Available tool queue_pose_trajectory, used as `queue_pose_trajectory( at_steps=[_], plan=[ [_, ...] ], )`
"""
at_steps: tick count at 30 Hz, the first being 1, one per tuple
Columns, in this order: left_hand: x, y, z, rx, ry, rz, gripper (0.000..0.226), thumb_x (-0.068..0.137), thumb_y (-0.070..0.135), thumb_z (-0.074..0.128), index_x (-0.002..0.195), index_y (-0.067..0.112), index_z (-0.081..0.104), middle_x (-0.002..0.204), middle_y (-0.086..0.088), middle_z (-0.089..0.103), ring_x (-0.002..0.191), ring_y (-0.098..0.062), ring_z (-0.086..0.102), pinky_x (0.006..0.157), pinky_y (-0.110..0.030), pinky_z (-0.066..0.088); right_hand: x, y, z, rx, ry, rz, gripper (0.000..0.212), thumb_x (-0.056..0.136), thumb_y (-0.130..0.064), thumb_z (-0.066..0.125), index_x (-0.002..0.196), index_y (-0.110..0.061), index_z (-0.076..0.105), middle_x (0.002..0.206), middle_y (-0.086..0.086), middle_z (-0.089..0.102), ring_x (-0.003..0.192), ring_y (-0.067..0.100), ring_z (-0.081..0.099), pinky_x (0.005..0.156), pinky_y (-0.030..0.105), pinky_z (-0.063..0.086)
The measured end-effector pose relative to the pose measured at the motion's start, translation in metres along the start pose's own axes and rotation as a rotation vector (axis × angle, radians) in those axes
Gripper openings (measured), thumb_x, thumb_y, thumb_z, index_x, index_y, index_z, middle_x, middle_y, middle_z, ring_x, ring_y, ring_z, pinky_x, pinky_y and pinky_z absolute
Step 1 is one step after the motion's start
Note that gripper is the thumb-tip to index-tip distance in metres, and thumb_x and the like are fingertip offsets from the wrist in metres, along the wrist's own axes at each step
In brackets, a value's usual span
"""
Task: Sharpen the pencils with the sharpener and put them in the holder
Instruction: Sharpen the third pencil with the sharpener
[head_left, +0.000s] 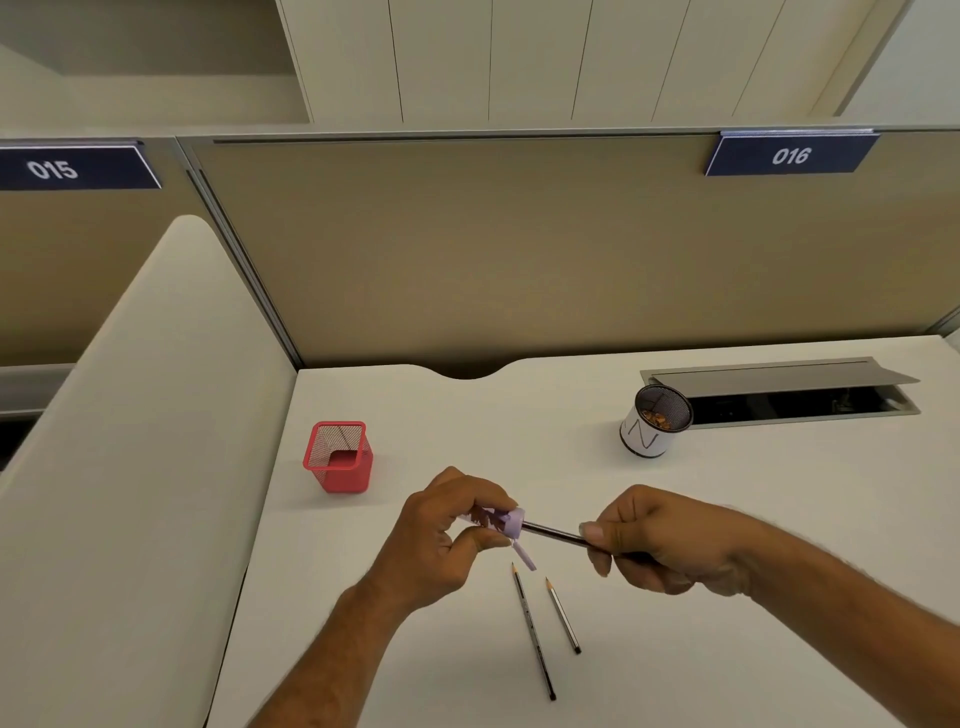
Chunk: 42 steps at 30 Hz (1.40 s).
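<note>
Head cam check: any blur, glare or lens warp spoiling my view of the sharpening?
Head view: light is soft and even, no glare on the desk; wide-angle warp bends the partition edges; right hand slightly motion-blurred; sharpener and pencil readable; faint shadow beside the red holder.

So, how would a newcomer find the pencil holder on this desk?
Start at the desk's far left corner, below the grey partition. The holder stands there alone: a square red mesh cup, unlike the round black mesh cup with a white label at the right.
</note>
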<state>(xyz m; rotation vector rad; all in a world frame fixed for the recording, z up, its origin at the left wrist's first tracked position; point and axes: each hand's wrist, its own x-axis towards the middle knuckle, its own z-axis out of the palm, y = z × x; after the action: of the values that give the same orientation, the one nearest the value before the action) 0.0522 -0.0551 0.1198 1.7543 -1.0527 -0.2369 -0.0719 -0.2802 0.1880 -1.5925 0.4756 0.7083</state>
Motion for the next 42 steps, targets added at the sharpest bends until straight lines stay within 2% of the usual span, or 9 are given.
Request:
queue_pose_trajectory(
  at_steps=[8, 14, 18, 21, 26, 32, 35, 38, 42],
  plan=[
    [0.003, 0.002, -0.010, -0.008, 0.040, 0.043, 0.023, 0.079, 0.000, 0.074, 0.090, 0.020, 0.073, 0.092, 0.011, 0.073, 0.088, -0.018, 0.062, 0.076, -0.022, 0.047, 0.001, 0.011, -0.004, 0.208, -0.069, 0.085, 0.036, 0.088, -0.037, 0.058, 0.073, -0.005, 0.066, 0.038, 0.004, 0.040, 0.027, 0.007, 0.019, 0.035, 0.013, 0.019],
    [0.001, 0.000, -0.011, -0.040, 0.101, 0.013, 0.020, 0.078, 0.003, 0.074, 0.092, 0.017, 0.072, 0.094, 0.011, 0.072, 0.090, -0.019, 0.064, 0.078, -0.023, 0.049, 0.001, 0.016, -0.004, 0.255, -0.057, 0.067, 0.035, 0.087, -0.036, 0.059, 0.076, -0.003, 0.067, 0.042, 0.006, 0.043, 0.027, 0.008, 0.022, 0.034, 0.015, 0.019],
    [-0.002, -0.005, -0.010, -0.073, 0.140, -0.034, 0.020, 0.078, 0.001, 0.073, 0.092, 0.016, 0.071, 0.094, 0.005, 0.072, 0.091, -0.025, 0.065, 0.077, -0.034, 0.052, 0.003, 0.020, -0.002, 0.286, -0.055, 0.040, 0.033, 0.088, -0.033, 0.060, 0.077, -0.003, 0.068, 0.046, 0.008, 0.049, 0.029, 0.010, 0.029, 0.035, 0.018, 0.022],
    [-0.002, -0.007, -0.007, -0.107, 0.170, -0.083, 0.021, 0.077, 0.003, 0.072, 0.093, 0.015, 0.069, 0.095, 0.004, 0.071, 0.091, -0.026, 0.066, 0.078, -0.035, 0.054, 0.003, 0.024, -0.001, 0.315, -0.028, 0.028, 0.026, 0.086, -0.029, 0.064, 0.080, -0.003, 0.069, 0.052, 0.011, 0.054, 0.034, 0.013, 0.036, 0.039, 0.021, 0.025],
    [-0.003, -0.009, -0.001, -0.123, 0.200, -0.144, 0.023, 0.078, 0.009, 0.074, 0.097, 0.021, 0.068, 0.097, 0.004, 0.071, 0.092, -0.024, 0.067, 0.079, -0.032, 0.054, 0.008, 0.031, 0.010, 0.418, 0.102, 0.028, 0.005, 0.079, -0.010, 0.073, 0.081, -0.006, 0.070, 0.065, 0.013, 0.058, 0.050, 0.018, 0.046, 0.047, 0.024, 0.035],
    [-0.005, -0.007, 0.004, -0.121, 0.212, -0.180, 0.033, 0.076, 0.013, 0.074, 0.096, 0.037, 0.065, 0.096, 0.012, 0.070, 0.090, -0.020, 0.066, 0.078, -0.021, 0.052, 0.020, 0.042, 0.027, 0.526, 0.393, 0.067, 0.009, 0.073, 0.000, 0.079, 0.081, -0.002, 0.077, 0.074, 0.007, 0.066, 0.073, 0.022, 0.059, 0.063, 0.034, 0.054],
    [-0.007, -0.009, 0.005, -0.116, 0.218, -0.195, 0.033, 0.076, 0.015, 0.074, 0.097, 0.040, 0.064, 0.096, 0.013, 0.070, 0.089, -0.020, 0.066, 0.078, -0.021, 0.052, 0.030, 0.058, 0.036, 0.365, 0.547, 0.035, 0.014, 0.069, -0.008, 0.085, 0.081, -0.007, 0.078, 0.076, 0.005, 0.074, 0.072, 0.016, 0.065, 0.061, 0.030, 0.051],
    [-0.009, -0.011, 0.008, -0.127, 0.226, -0.223, 0.030, 0.077, 0.018, 0.074, 0.097, 0.038, 0.064, 0.096, 0.010, 0.070, 0.090, -0.020, 0.067, 0.079, -0.021, 0.052, 0.050, 0.083, 0.050, 0.015, 0.717, 0.015, 0.014, 0.066, -0.021, 0.088, 0.073, -0.017, 0.078, 0.066, -0.003, 0.075, 0.064, 0.007, 0.067, 0.060, 0.023, 0.049],
    [-0.009, -0.012, 0.012, -0.141, 0.225, -0.258, 0.030, 0.077, 0.019, 0.073, 0.098, 0.039, 0.064, 0.097, 0.011, 0.070, 0.091, -0.020, 0.067, 0.080, -0.027, 0.055, 0.081, 0.113, 0.071, -0.359, 0.736, 0.110, 0.013, 0.071, -0.035, 0.080, 0.079, -0.025, 0.077, 0.071, -0.011, 0.070, 0.070, 0.005, 0.065, 0.069, 0.017, 0.048]
  ],
)
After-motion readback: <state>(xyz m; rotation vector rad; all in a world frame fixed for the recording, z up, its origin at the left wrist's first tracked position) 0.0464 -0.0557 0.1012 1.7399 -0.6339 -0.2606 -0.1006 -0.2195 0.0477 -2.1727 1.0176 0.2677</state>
